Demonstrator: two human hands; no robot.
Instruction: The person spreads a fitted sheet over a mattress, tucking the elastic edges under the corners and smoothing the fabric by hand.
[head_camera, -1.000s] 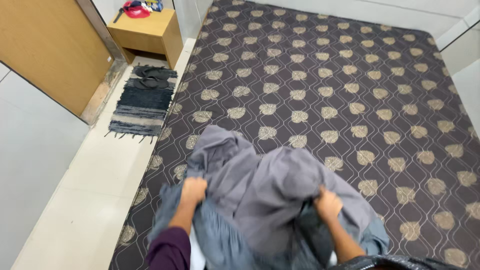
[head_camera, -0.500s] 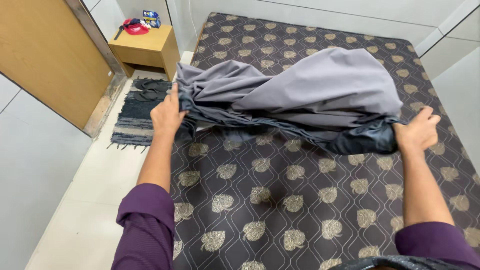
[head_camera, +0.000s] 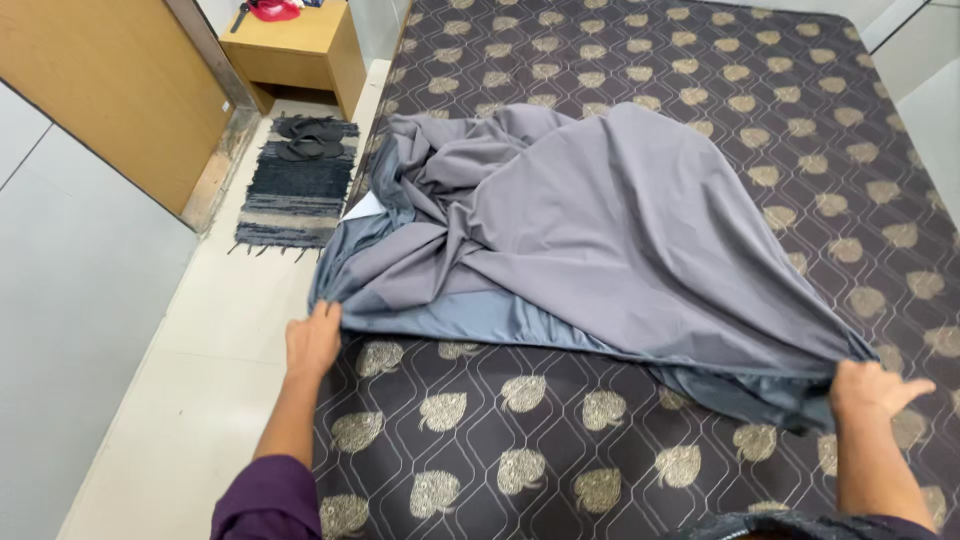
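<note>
Sheet (head_camera: 620, 220) grey, crumpled, bluish underside, edge apparently gripped by both hands.

This is a bedroom in a home. A wide mattress (head_camera: 640, 420) covered in dark brown fabric with a pale leaf pattern fills most of the view, with a grey bedsheet (head_camera: 600, 230) lying on it. Beside it stands a small wooden bedside table (head_camera: 300, 55), and a striped woven mat (head_camera: 295, 190) with dark slippers (head_camera: 312, 138) lies on the pale tiled floor (head_camera: 190, 400).
</note>
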